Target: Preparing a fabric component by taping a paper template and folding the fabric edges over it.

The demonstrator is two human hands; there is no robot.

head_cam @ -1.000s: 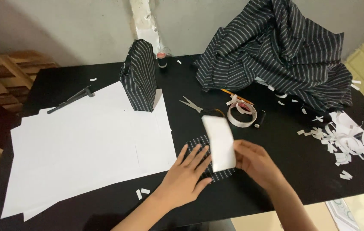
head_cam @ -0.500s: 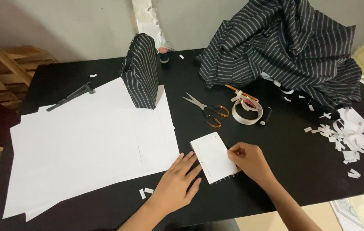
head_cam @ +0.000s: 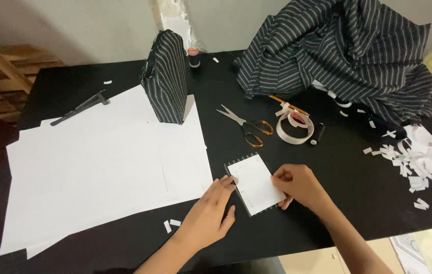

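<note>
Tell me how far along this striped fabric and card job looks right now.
Done: one striped fabric-covered piece stands upright on the white sheets, and paper offcuts lie at the table's right end. In hand: the left hand and right hand press a white card onto a striped fabric patch. Left: the patch edges are not yet folded over; scissors and tape roll lie unused.

white card [head_cam: 255, 183] | small rectangle, flat, tilted | striped cloth edge showing beneath | black table

1 head-worn view, looking steeply down and forward from above the black bench [head_cam: 337, 152], fairly near, reaching the wall behind, no 2nd view
</note>
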